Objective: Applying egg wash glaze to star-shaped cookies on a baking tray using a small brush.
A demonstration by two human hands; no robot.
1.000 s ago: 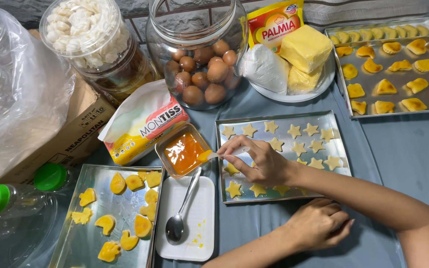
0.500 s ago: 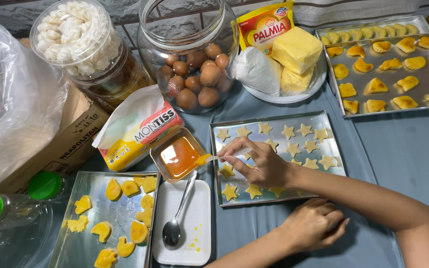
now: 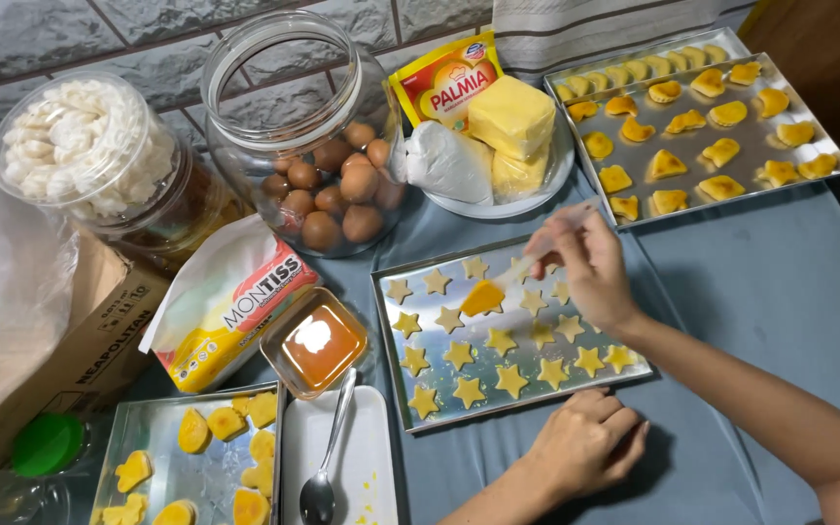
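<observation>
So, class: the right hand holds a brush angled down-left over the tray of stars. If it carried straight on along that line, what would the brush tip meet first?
The right hand aims the brush down-left. Its tip would probably first meet a star cookie on the tray; height above the tray is unclear.

Pale yellow star cookies (image 3: 498, 340) cover a silver tray (image 3: 634, 374) on a grey-blue cloth (image 3: 780, 282). Left of that tray, a glass dish (image 3: 313, 342) holds orange liquid; behind it, brown eggs (image 3: 328, 194) fill a clear jar (image 3: 245, 87). The brush (image 3: 483, 297) tip is yellow.
</observation>
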